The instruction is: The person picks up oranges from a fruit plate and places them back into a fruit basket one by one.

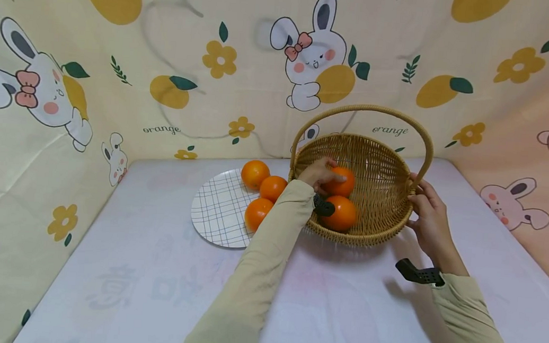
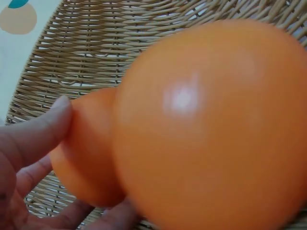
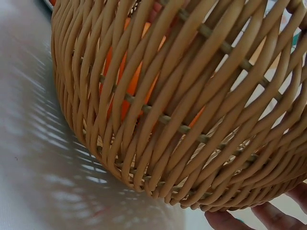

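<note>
Inside the wicker basket, my left hand grips an orange, with thumb and fingers round its side in the left wrist view. A second orange lies in the basket nearer the front rim and fills much of the left wrist view. My right hand holds the basket's right side by the rim, near the handle's base. The basket leans with its mouth toward me. In the right wrist view its woven wall hides most of the oranges, and fingertips show at its edge.
Left of the basket lies a round white plate with a blue grid. Three oranges sit along its right side, partly behind my left sleeve. The arched basket handle rises above, before a printed cloth backdrop. A white cloth covers the table.
</note>
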Motion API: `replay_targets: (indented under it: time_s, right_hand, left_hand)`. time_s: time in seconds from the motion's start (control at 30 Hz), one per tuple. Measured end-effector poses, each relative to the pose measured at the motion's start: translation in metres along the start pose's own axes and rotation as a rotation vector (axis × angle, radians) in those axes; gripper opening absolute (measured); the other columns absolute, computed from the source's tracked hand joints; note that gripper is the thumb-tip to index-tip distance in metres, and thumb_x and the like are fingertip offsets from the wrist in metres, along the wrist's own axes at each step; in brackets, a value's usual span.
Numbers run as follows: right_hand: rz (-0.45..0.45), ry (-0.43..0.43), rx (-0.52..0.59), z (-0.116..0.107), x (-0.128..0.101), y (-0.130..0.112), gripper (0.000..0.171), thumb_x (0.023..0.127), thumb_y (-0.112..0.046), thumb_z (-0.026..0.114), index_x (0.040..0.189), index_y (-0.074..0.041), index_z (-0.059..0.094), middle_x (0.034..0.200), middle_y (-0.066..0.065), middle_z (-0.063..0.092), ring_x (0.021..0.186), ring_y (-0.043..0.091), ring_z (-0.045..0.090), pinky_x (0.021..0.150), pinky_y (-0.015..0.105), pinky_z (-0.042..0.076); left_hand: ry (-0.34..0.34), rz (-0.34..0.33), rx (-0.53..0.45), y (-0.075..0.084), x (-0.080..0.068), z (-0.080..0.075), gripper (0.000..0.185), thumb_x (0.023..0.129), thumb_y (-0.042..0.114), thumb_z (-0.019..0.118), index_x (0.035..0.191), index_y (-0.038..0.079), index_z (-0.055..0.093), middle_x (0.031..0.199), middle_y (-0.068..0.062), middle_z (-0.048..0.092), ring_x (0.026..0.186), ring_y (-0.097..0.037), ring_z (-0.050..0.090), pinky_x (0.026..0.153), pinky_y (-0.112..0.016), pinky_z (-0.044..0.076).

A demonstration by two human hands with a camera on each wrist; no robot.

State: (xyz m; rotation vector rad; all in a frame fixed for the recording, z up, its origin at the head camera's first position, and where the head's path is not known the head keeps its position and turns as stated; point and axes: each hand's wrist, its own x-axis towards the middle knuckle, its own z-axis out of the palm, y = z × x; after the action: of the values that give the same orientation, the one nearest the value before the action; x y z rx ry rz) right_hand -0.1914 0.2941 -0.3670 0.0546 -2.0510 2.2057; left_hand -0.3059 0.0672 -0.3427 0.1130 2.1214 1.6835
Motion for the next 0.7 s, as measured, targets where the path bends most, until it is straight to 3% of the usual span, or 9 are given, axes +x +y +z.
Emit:
replay_targets:
  time_s: [0.07,0.23,0.33,0.37,0.47,0.6,0.7]
  right_hand:
    - [0.003,0.002,0.0,0.0006,0.0002,-0.0007,0.046,0.105,-0.017,0.036,0.151,-0.023,0.033,0.155,0.011,0.021,0.135,0.035,0.025,0.094,0.073,0.017]
    - [-0.002,0.005,0.006,0.0018,0.0008,-0.0011,0.046,0.105,-0.016,0.036,0.151,-0.023,0.033,0.153,0.012,0.022,0.133,0.035,0.026,0.093,0.074,0.016]
    - [-0.004,0.011,0.006,0.0017,0.0002,-0.0009,0.046,0.105,-0.016,0.036,0.151,-0.022,0.035,0.152,0.013,0.023,0.133,0.035,0.026,0.087,0.06,0.043]
    - [-0.004,0.013,0.002,0.0014,-0.0001,-0.0008,0.046,0.105,-0.016,0.037,0.15,-0.022,0.035,0.152,0.012,0.023,0.133,0.036,0.026,0.085,0.055,0.046]
    - [-0.005,0.016,-0.007,0.0012,-0.0005,-0.0006,0.045,0.105,-0.016,0.037,0.15,-0.021,0.035,0.151,0.012,0.024,0.133,0.036,0.026,0.082,0.046,0.046]
    - [-0.008,0.015,-0.011,0.0012,-0.0006,-0.0001,0.045,0.105,-0.017,0.037,0.15,-0.021,0.036,0.151,0.012,0.024,0.132,0.036,0.027,0.079,0.044,0.05]
    - [-0.009,0.014,0.002,0.0011,-0.001,0.0002,0.045,0.105,-0.016,0.037,0.15,-0.021,0.036,0.151,0.013,0.024,0.131,0.036,0.028,0.069,0.024,0.051]
  left_hand:
    - [-0.001,-0.011,0.04,0.0001,-0.0007,-0.0003,0.05,0.09,0.007,0.07,0.136,0.007,0.05,0.124,-0.019,0.051,0.108,-0.036,0.056,0.083,-0.046,0.052]
    - [0.008,-0.031,0.08,-0.0007,0.0016,-0.0008,0.049,0.089,0.007,0.071,0.134,0.008,0.052,0.123,-0.017,0.052,0.106,-0.033,0.056,0.084,-0.045,0.051]
    - [0.011,-0.036,0.074,-0.0005,0.0029,-0.0004,0.05,0.088,0.006,0.072,0.134,0.007,0.052,0.124,-0.017,0.052,0.107,-0.033,0.055,0.086,-0.046,0.05]
    - [0.013,-0.037,0.074,-0.0004,0.003,-0.0001,0.05,0.088,0.006,0.072,0.134,0.008,0.052,0.124,-0.017,0.051,0.107,-0.033,0.055,0.086,-0.046,0.05]
    - [0.026,-0.039,0.075,0.0004,0.0023,0.0,0.05,0.087,0.005,0.072,0.134,0.008,0.053,0.125,-0.017,0.051,0.108,-0.033,0.054,0.087,-0.046,0.05]
    - [0.042,-0.036,0.107,0.0023,0.0005,-0.0018,0.049,0.087,0.007,0.073,0.132,0.008,0.055,0.126,-0.016,0.051,0.106,-0.031,0.053,0.089,-0.047,0.049]
    - [0.045,-0.043,0.107,0.0042,-0.0002,-0.0036,0.048,0.088,0.008,0.073,0.132,0.009,0.055,0.126,-0.014,0.051,0.086,-0.023,0.051,0.084,-0.045,0.049]
